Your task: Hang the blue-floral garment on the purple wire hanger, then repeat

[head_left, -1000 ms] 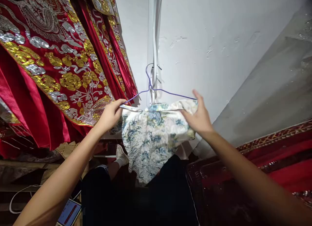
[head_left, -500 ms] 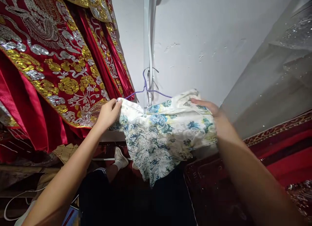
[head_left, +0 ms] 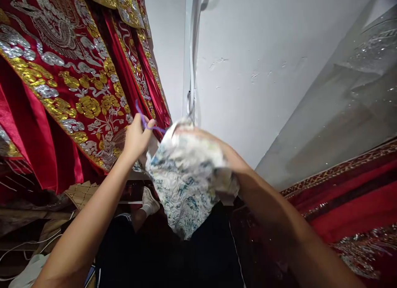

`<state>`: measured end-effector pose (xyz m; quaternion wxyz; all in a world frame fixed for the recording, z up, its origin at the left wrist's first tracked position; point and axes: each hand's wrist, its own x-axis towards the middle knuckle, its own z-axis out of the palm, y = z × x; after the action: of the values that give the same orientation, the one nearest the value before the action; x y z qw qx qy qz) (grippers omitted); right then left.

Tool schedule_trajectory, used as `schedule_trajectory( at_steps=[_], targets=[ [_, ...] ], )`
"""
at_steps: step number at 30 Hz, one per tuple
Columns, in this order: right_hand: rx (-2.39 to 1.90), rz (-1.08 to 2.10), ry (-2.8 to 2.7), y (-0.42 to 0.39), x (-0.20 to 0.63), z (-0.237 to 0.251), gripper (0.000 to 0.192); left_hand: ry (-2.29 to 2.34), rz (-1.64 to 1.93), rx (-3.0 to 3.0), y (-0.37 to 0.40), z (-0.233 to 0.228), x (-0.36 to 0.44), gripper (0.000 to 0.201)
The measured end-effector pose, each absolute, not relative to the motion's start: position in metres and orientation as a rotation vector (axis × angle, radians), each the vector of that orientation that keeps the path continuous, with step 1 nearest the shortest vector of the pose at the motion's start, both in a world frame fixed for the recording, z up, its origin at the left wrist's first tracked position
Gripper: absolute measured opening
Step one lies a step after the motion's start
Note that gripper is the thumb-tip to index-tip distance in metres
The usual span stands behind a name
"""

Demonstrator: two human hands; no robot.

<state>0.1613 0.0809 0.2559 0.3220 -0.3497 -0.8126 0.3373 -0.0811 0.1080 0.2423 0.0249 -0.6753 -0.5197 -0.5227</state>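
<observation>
Head-camera view: both hands work a white garment with a blue floral print, held up in front of a white wall. The left hand is pinched shut on a purple wire hanger at the garment's upper left. The right hand is mostly buried in the bunched, motion-blurred cloth; its forearm emerges below, and whether its fingers are closed on the fabric cannot be told. Red satin robes embroidered in gold and silver hang just left of the left hand, crowding that side. A white strap runs down the wall directly behind the garment. Clear plastic sheeting and more red embroidered fabric fill the right. Below, dark trousers and a white-socked foot show.
</observation>
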Motion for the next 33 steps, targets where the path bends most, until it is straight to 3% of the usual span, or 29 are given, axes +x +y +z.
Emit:
schedule_trajectory(
  at_steps=[3,5,6,10,12,15,20,23,27,33],
  targets=[
    [-0.838,0.980,-2.388,0.085,0.149,0.246,0.032,-1.456,-1.750,-2.392,0.097,0.218,-0.076,0.024],
    [-0.968,0.732,-2.406,0.088,0.153,0.232,0.029,-1.389,-1.824,-2.644,0.090,0.204,-0.071,0.028],
    [-1.033,0.563,-2.379,0.090,0.155,0.222,0.036,-1.355,-1.866,-2.748,0.087,0.199,-0.068,0.029],
    [-0.928,0.207,-2.405,0.091,0.153,0.173,0.127,-1.155,-2.060,-2.951,0.075,0.199,-0.045,0.030],
    [-0.835,0.133,-2.369,0.088,0.145,0.148,0.141,-1.055,-2.221,-2.946,0.067,0.206,-0.030,0.030],
    [-0.775,0.057,-2.155,0.083,0.140,0.130,0.131,-0.889,-2.485,-2.959,0.054,0.219,-0.012,0.033],
    [-0.625,0.050,-2.065,0.073,0.158,0.164,0.118,-0.797,-2.891,-2.791,0.044,0.229,-0.012,0.028],
    [-0.634,0.014,-2.288,0.061,0.158,0.175,0.117,-0.908,-3.154,-2.653,0.045,0.232,-0.017,0.024],
    [-0.773,-0.193,-2.345,0.055,0.140,0.152,0.114,-1.313,-3.524,-2.367,0.049,0.230,-0.015,0.019],
    [-0.882,-0.283,-2.052,0.062,0.156,0.142,0.097,-1.554,-3.397,-2.615,0.065,0.212,-0.035,0.041]
  ],
)
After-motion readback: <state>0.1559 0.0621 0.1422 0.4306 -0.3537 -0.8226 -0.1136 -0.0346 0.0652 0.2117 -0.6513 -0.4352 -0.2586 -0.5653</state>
